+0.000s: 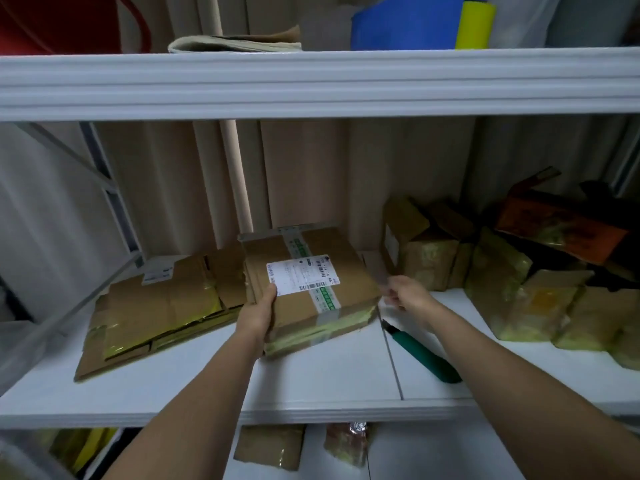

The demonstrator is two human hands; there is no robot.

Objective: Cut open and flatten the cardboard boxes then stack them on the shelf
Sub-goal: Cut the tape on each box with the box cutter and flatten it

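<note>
A brown cardboard box [349,282] with a white label and green tape sits tilted on the white shelf [329,379]. My left hand [258,315] grips its near left edge, thumb on top by the label. My right hand [407,292] is at the box's right corner, blurred, with its fingers curled; whether it grips anything I cannot tell. To the left lies a stack of flattened cardboard [156,313]. A green utility knife [422,353] rests on the shelf below my right wrist.
Several unflattened yellowish-taped boxes [519,296] crowd the shelf's right side, with an orange-black box [561,226] behind. An upper shelf [311,84] hangs overhead, holding blue and yellow items. More cardboard pieces [270,448] lie on the level below.
</note>
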